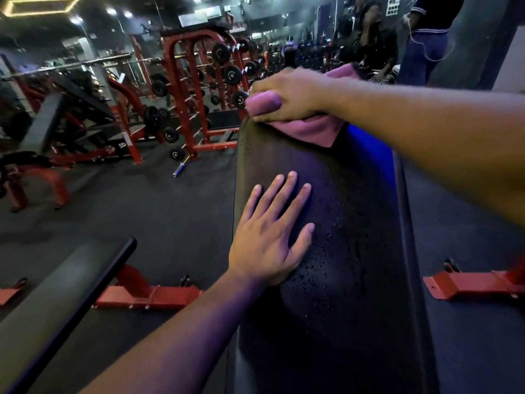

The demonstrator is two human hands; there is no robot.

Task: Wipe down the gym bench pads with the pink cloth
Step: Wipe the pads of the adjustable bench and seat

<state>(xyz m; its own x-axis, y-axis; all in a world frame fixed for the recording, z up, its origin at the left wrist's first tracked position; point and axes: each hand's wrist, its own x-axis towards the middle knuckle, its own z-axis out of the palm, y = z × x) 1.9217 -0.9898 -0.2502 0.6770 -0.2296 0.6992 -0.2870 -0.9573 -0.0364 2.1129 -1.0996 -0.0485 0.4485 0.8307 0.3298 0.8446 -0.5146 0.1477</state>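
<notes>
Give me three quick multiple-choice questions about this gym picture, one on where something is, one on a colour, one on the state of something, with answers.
1. Where is the pink cloth?
A. at the far top end of the bench pad
B. on the floor
C. under the flat hand

2. What colour are the weight rack frames behind the bench?
A. yellow
B. red
C. white

3. How does the left hand lie?
A. in a fist
B. pinching the cloth
C. flat, fingers spread on the pad

Answers:
1 A: the right hand grips the cloth at the top edge of the bench pad.
2 B: the rack's steel posts show red.
3 C: its straight fingers rest on the pad, which is dotted with droplets.
</notes>
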